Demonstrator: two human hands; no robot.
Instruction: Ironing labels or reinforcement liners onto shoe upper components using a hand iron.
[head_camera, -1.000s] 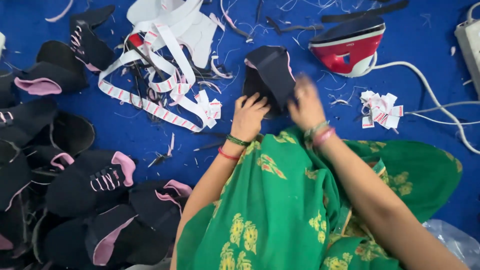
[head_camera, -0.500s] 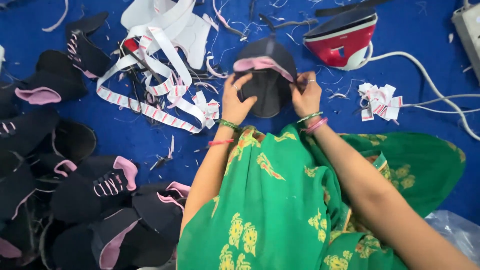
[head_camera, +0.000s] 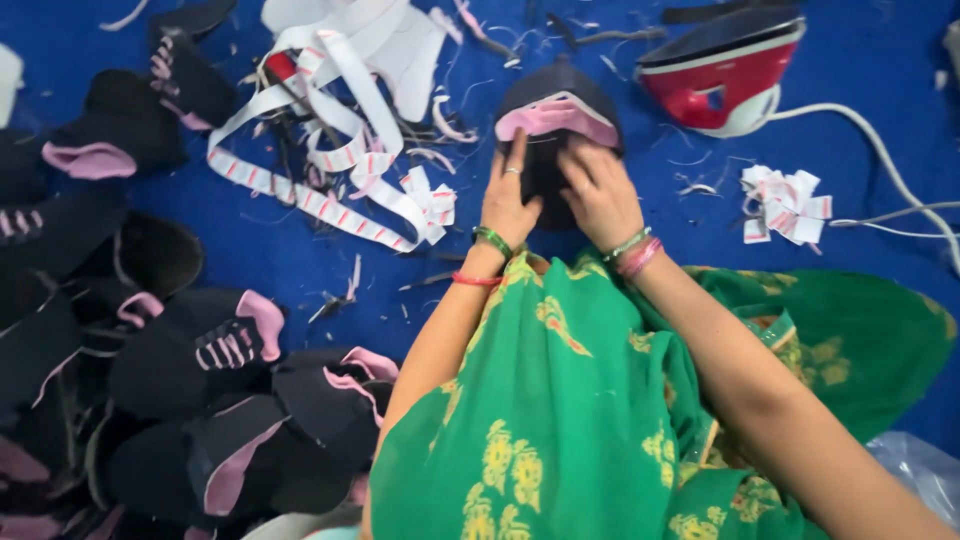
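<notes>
A black shoe upper with a pink lining (head_camera: 556, 115) lies flat on the blue surface (head_camera: 250, 250) straight ahead of me. My left hand (head_camera: 510, 200) presses on its left side with fingers spread, a ring on one finger and bangles at the wrist. My right hand (head_camera: 598, 192) rests flat on the right side, fingers pointing toward the pink collar. Both hands cover the lower half of the upper. My green patterned garment (head_camera: 560, 400) fills the foreground under my forearms.
A pile of black and pink shoe uppers (head_camera: 150, 340) crowds the left. Tangled white ribbon with red marks (head_camera: 330, 150) lies at top centre. A red and white clothes iron (head_camera: 725, 70) stands at top right, its cord (head_camera: 880, 150) trailing right. Small cut labels (head_camera: 785, 200) lie nearby.
The shoe upper has been turned and laid down with its pink collar facing away. Both hands shifted from gripping its sides to pressing flat on top of it.
</notes>
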